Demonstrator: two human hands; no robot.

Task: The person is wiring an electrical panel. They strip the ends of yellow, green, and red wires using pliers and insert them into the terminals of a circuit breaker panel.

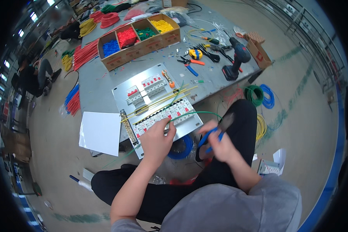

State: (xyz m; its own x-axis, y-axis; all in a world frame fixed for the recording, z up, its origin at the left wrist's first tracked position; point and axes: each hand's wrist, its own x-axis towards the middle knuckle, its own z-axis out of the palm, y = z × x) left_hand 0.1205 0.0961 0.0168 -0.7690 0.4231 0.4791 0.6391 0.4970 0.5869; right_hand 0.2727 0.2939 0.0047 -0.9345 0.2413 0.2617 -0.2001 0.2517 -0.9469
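My left hand (157,140) pinches a green wire (199,112) over the front of a metal mounting plate (123,84). From the fingertips the wire arcs right toward my knee. My right hand (219,145), slightly blurred, is closed around blue-handled pliers (227,121), their jaws pointing up near the wire's right part. Whether the jaws touch the wire I cannot tell. A row of white circuit breakers (176,113) with red switches runs along the plate, partly behind my left hand. Yellow wires (158,103) lie slantwise above the row, and a brass terminal bar (128,127) sits at its left.
Behind the plate stands a cardboard box (141,49) with blue, red, green and yellow small parts. A cordless drill (237,60) and orange-and-blue-handled cutters (190,65) lie on the table's right. White paper (99,133) overhangs the front edge. Wire coils (253,95) rest on the floor; another person (30,79) sits far left.
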